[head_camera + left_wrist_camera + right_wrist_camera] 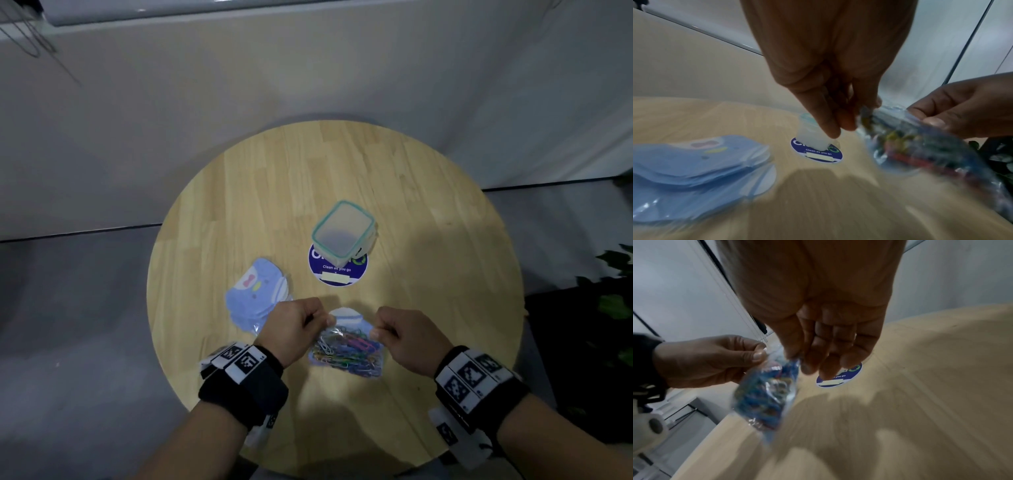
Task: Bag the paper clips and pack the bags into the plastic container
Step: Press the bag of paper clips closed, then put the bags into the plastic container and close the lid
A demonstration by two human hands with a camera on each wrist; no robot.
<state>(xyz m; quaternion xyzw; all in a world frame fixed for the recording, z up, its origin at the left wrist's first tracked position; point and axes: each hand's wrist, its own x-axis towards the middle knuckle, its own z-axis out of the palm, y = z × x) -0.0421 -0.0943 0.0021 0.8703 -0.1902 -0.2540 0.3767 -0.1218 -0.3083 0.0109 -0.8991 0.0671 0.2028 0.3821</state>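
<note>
A round pale wooden table [394, 192] stands before a light wall, with dark green plant leaves [613, 301] at its right. Above its near edge the left hand [294, 329] and right hand [407, 337] each pinch a top corner of a clear plastic bag of coloured paper clips [346, 349], lifted off the wood. A stack of empty blue bags [255, 296] lies left; the clear teal-rimmed plastic container [342, 231] sits beyond on a round blue sticker [337, 270].

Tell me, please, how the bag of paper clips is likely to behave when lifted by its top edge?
The bag of paper clips probably sags: thin clear film, pinched by left hand and right hand. Likely bottom-heavy, since the clips pile low. Possibly slippery, as the film looks glossy.
</note>
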